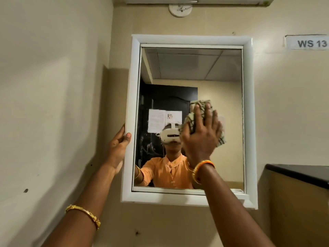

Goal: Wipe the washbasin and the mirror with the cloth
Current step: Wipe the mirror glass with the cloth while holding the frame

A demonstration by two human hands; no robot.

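A mirror [190, 72] in a thick white frame hangs on the beige wall ahead. My right hand [201, 134] presses a bunched beige and dark checked cloth [191, 120] flat against the glass, right of its middle. Fingers are spread over the cloth. My left hand [118, 147] grips the frame's left edge about halfway up, thumb on the front face. The glass reflects a person in an orange shirt. The washbasin is out of view.
A dark-topped ledge or counter [302, 173] juts out at the lower right. A label reading WS 13 [309, 42] is stuck on the wall at upper right. A round white fitting [180, 9] sits above the mirror.
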